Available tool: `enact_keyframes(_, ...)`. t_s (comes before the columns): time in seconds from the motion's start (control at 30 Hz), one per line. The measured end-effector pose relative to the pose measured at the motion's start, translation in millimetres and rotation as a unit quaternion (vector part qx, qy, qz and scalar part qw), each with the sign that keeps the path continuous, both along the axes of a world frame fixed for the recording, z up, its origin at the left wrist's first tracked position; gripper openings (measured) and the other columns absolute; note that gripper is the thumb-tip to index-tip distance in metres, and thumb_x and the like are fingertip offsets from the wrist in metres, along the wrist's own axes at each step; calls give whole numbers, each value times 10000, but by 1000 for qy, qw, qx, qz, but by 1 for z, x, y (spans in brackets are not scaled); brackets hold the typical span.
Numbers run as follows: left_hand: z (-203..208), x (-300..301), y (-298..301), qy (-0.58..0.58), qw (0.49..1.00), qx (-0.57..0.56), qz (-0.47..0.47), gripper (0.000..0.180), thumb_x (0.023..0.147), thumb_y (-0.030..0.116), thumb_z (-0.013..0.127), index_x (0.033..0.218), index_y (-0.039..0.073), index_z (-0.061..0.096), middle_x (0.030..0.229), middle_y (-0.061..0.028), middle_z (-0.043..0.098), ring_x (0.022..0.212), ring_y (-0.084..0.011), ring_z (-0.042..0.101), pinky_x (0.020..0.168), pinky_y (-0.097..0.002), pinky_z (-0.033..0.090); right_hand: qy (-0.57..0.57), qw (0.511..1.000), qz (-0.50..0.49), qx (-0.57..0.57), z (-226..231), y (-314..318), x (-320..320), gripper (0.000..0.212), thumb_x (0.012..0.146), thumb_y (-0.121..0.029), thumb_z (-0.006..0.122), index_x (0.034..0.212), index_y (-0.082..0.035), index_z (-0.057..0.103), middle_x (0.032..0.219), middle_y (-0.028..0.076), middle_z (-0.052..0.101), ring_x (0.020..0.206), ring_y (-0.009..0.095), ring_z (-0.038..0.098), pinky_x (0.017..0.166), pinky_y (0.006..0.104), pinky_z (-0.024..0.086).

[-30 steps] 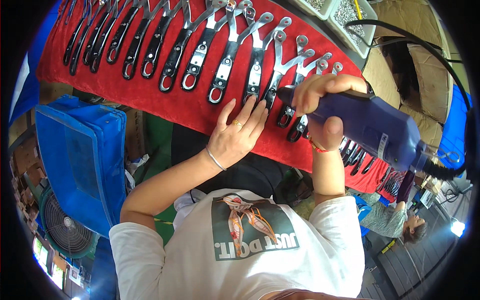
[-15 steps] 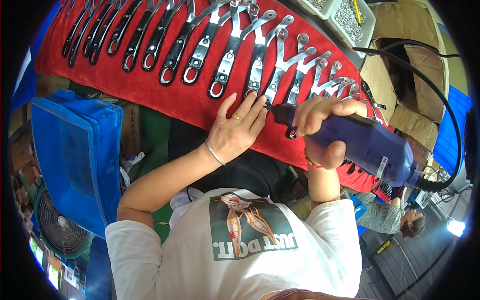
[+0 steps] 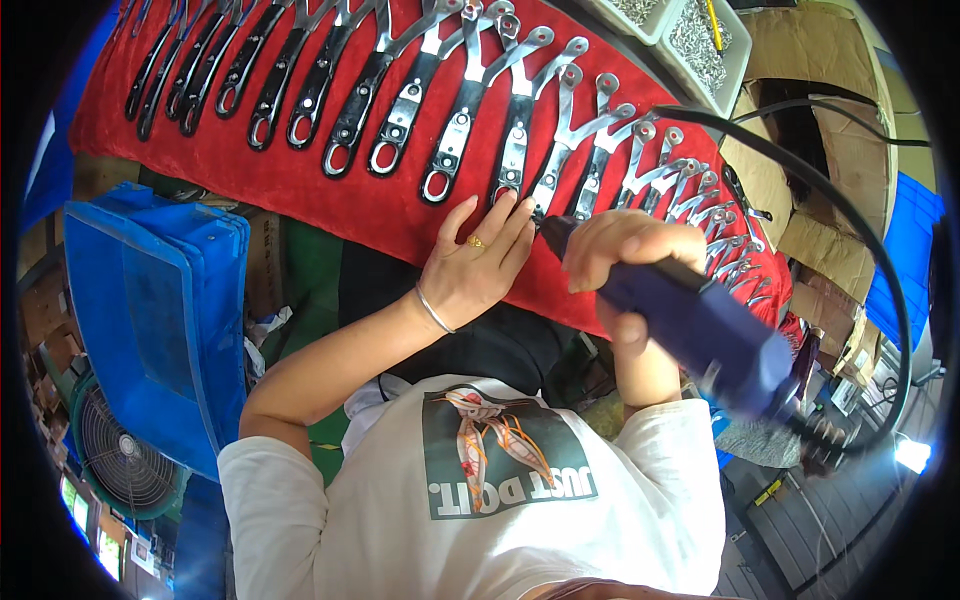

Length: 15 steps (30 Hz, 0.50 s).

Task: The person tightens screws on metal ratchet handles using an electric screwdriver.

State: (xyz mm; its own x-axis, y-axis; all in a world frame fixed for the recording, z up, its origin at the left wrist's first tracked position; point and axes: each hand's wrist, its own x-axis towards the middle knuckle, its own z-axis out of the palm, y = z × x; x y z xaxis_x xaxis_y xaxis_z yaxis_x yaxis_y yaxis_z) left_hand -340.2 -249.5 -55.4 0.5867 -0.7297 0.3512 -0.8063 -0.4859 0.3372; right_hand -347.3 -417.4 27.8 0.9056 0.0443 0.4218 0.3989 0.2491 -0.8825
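My left hand rests with outstretched fingers on the lower ends of black-and-silver, fork-topped metal handles. A gold ring and a silver bangle show on it. In my right hand is a dark blue corded electric screwdriver, gripped near its front. The tool slants, its black nose close to my left fingertips at one handle's lower end. Whether the tip touches a screw there cannot be made out. More such handles lie side by side along the red cloth, forks pointing away from me.
Pale trays of small metal fasteners stand at the far right. A black cable loops from the screwdriver past opened cardboard boxes. At left are a blue plastic bin and a round fan.
The screwdriver's rear end has swung down toward me, blurred by motion, and my right hand has shifted slightly left. My left hand stays nearly in place on the handles.
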Motion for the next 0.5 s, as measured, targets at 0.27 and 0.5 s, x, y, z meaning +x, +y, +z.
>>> enact_keyframes(0.27,6,7,6,60,998,20,26,428,768,374,673,1113,125,628,1338,14,498,1320,-205,353,1070,-483,195,-16,989,-140,41,15,-8,42,524,831,-410,675,1113,-60,405,673,74,519,552,197,536,525,330,478)
enact_keyframes(0.5,7,26,11,51,993,60,82,493,786,358,662,1213,127,576,1358,14,453,1328,-247,318,1050,-481,230,2,992,-124,14,0,-1,71,532,827,-410,681,1117,-61,404,642,70,508,538,186,529,525,322,476)
